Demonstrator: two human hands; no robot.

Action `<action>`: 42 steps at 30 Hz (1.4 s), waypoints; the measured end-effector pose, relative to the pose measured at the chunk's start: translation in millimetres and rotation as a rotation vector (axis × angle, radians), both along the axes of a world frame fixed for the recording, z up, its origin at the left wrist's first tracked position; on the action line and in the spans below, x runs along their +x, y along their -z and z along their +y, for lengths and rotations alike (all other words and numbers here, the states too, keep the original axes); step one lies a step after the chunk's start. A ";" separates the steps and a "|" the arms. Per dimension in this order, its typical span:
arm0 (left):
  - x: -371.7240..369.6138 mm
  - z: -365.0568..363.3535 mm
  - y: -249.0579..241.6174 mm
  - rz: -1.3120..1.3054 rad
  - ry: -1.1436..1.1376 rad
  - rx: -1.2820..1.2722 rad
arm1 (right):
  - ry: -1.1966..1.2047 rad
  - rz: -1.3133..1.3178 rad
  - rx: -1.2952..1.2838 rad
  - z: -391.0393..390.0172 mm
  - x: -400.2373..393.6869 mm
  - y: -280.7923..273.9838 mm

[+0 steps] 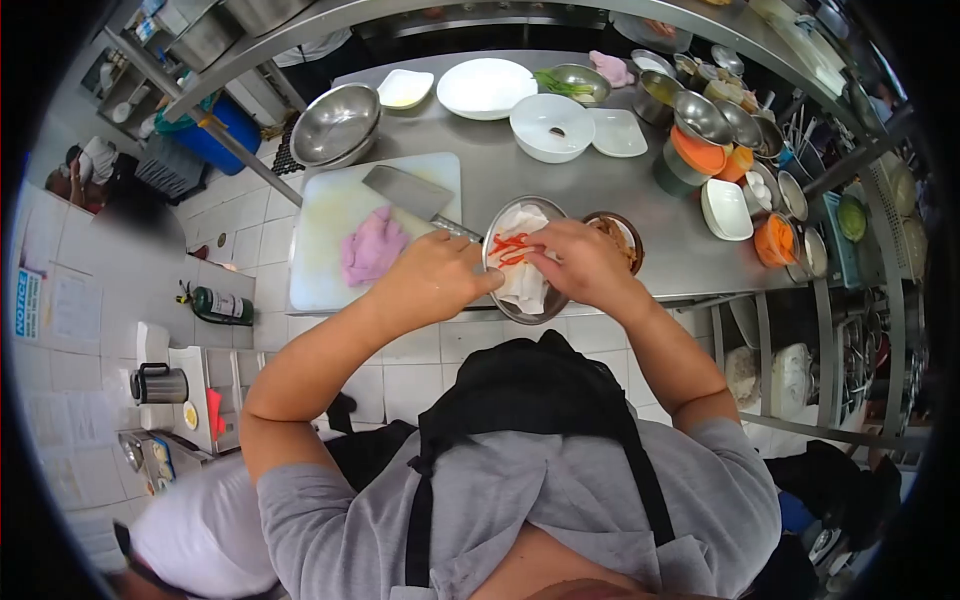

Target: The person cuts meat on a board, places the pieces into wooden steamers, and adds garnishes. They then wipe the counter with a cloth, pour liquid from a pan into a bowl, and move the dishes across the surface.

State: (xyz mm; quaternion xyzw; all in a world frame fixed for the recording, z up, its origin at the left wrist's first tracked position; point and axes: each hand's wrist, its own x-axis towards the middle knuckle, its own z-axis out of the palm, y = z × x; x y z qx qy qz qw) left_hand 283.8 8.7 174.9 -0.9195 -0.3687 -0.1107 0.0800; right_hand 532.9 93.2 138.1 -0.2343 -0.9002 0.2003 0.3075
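Note:
A small metal bowl [552, 303] lined with white paper [522, 288] is at the table's front edge. Thin red strips [511, 243], like cut pepper or chili, lie on the paper. My left hand [432, 275] is closed at the bowl's left rim, thumb against it. The fingertips of my right hand [580, 262] are pinched together over the paper, at the red strips. Behind my left hand, a cleaver [408, 192] and a crumpled pink cloth [374, 246] rest on a white cutting board [318, 205]. Right of the bowl, partly behind my right hand, stands a brown bowl [630, 232] with brownish food.
Along the back stand white dishes [487, 88], stacked metal bowls [337, 124] and a bowl with green stalks [582, 84]. Several containers, including an orange one [775, 241], crowd the right side. A metal shelf [330, 22] runs overhead. Someone in white [205, 530] is close behind my left side.

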 end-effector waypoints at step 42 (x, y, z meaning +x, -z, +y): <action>41.8 -34.6 80.5 -0.272 -0.209 -0.290 | 0.450 -0.212 -0.331 75.0 128.0 65.2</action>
